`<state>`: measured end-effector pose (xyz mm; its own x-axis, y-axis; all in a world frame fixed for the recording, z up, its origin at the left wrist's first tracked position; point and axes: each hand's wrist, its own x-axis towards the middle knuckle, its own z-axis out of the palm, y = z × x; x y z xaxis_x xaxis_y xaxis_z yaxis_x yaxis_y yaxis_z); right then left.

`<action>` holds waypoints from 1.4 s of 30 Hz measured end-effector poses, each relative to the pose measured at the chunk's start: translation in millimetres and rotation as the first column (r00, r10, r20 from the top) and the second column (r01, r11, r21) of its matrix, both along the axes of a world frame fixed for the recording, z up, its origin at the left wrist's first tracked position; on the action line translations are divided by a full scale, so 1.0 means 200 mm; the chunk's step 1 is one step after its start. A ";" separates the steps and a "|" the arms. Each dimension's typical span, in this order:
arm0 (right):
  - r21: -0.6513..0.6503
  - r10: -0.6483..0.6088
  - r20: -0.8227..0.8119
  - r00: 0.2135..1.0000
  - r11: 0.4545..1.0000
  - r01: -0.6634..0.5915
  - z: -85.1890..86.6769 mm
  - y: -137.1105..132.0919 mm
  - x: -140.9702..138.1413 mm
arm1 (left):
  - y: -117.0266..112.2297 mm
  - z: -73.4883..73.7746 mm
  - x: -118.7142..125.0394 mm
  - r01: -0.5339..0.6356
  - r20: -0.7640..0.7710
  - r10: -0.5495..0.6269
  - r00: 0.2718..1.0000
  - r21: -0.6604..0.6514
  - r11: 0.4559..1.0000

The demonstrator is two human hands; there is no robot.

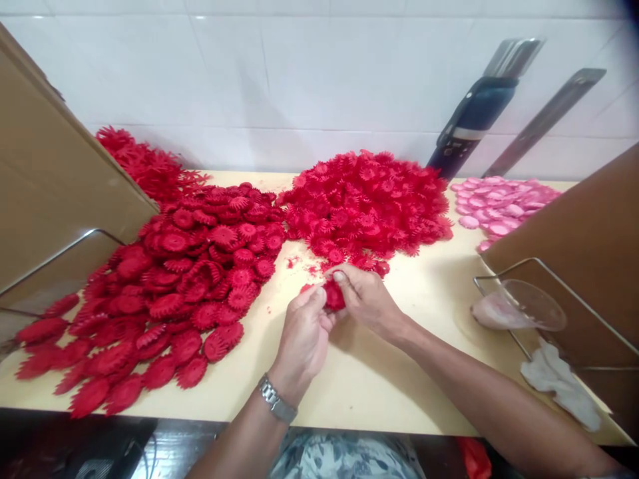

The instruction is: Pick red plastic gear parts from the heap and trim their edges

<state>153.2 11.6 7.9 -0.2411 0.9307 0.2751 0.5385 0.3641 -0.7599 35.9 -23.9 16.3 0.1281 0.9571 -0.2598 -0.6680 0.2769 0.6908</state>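
Both hands are busy with a single piece, and the step in hand looks like working or shaping a red flower piece (334, 295) between the fingertips; whether it is being pressed, folded or pulled apart I cannot tell. The left hand (305, 326), with a silver watch (275, 399) on its wrist, is clamped on the piece from one side, its thumb laid along the edge, and the right hand (367, 299) pinches it from the other, thumb and fingers together. The piece sits between them, held over the tabletop (389, 399), just in front of the bright red pile (369, 199). I judge that the next move calls for a light, steady pinch from both sides, as the material seems thin and could crease or tear. The piece itself is deep red, soft-looking and small enough to be mostly covered by the fingers, so its full outline is hidden. Beside it to the left spreads a darker red pile (177, 241) of round pieces with toothed edges, and small red scraps (293, 261) lie between the piles
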 end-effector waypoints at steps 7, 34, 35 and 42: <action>0.323 -0.246 0.244 0.938 0.933 0.161 0.04 0.13 0.14 | 0.03 0.01 -0.07 -0.004 -0.002 0.004 1.000 -0.074 0.997; 0.437 -0.316 0.340 0.886 0.887 0.149 -0.03 0.16 0.17 | 0.16 0.00 0.00 0.099 -0.087 -0.100 0.991 -0.013 0.995; 0.439 -0.334 0.398 0.855 0.887 0.143 -0.02 0.16 0.19 | 0.16 0.00 -0.01 0.093 -0.073 -0.095 0.993 -0.028 0.995; 0.245 -0.030 0.214 0.976 0.969 -0.023 0.05 0.12 0.17 | 0.17 0.00 0.00 0.095 0.023 -0.094 0.995 -0.038 0.995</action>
